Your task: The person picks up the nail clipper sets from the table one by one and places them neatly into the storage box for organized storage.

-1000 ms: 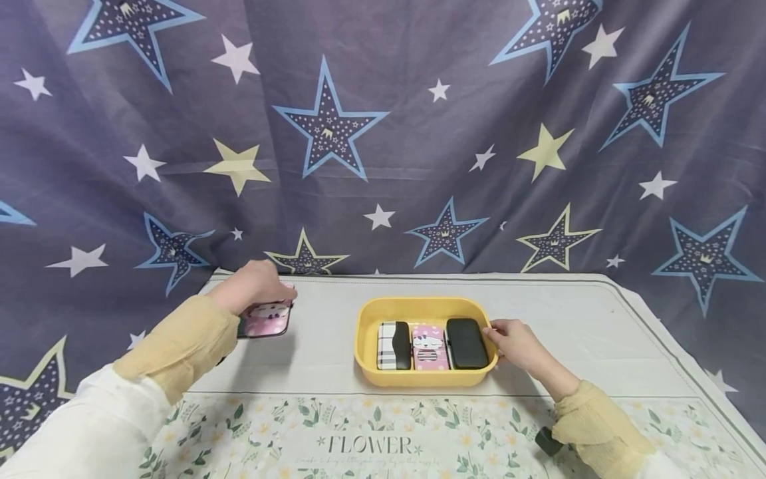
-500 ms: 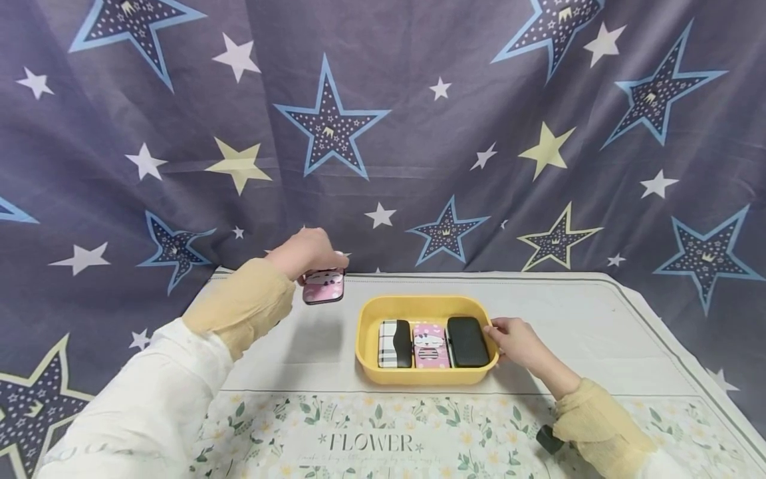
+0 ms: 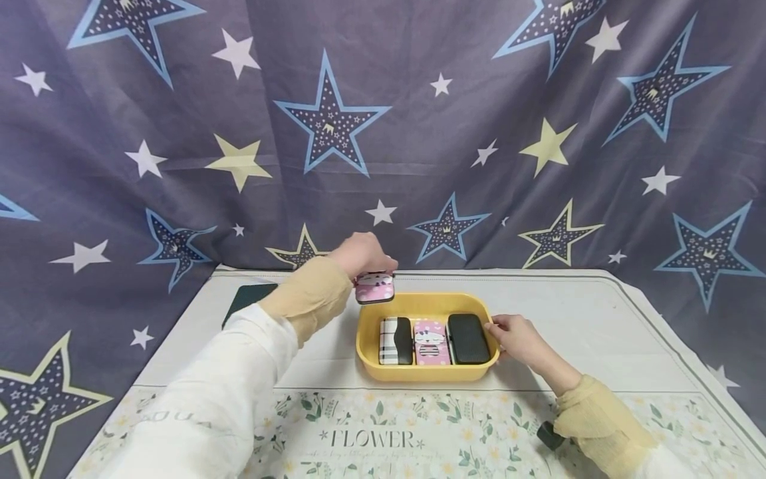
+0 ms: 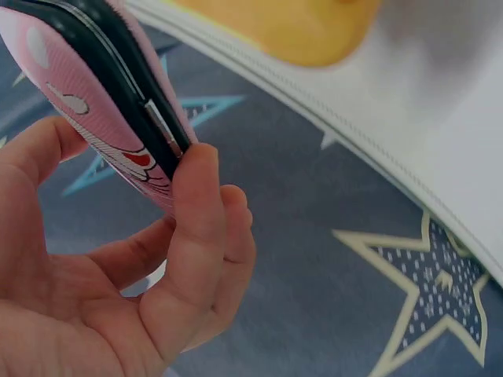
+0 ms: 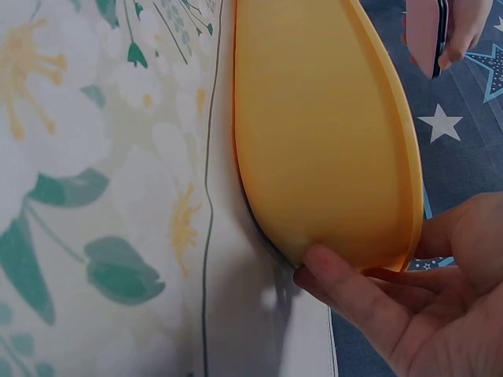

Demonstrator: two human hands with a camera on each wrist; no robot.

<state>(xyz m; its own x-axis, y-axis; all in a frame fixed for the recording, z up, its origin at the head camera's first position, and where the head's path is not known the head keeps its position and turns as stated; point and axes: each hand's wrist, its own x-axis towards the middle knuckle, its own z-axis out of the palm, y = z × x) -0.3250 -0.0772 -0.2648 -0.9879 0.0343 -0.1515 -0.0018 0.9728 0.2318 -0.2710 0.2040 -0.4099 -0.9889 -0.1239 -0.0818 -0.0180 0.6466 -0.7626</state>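
My left hand [image 3: 361, 255] pinches a small pink cartoon-print clasp case [image 3: 375, 291], held in the air above the back left rim of a yellow plastic bin [image 3: 419, 374]. In the left wrist view, the case's dark edge and metal clasp [image 4: 163, 127] show between thumb and fingers. Inside the bin lie a plaid case with a black flap [image 3: 395, 341], a pink cartoon case [image 3: 431, 342] and a black case [image 3: 469, 339], side by side. At the bin's right end, my right hand [image 3: 519, 339] grips the wall, with fingers around its edge in the right wrist view.
A dark green flat piece [image 3: 254, 296] lies at the table's back left, partly behind my left sleeve. The white table cover [image 3: 574, 313] has a floral band along the front. A starry curtain [image 3: 383, 133] hangs right behind the table.
My left hand has lifted the pink case from the back left and carried it right, to above the bin's left part. The right hand keeps its grip on the bin.
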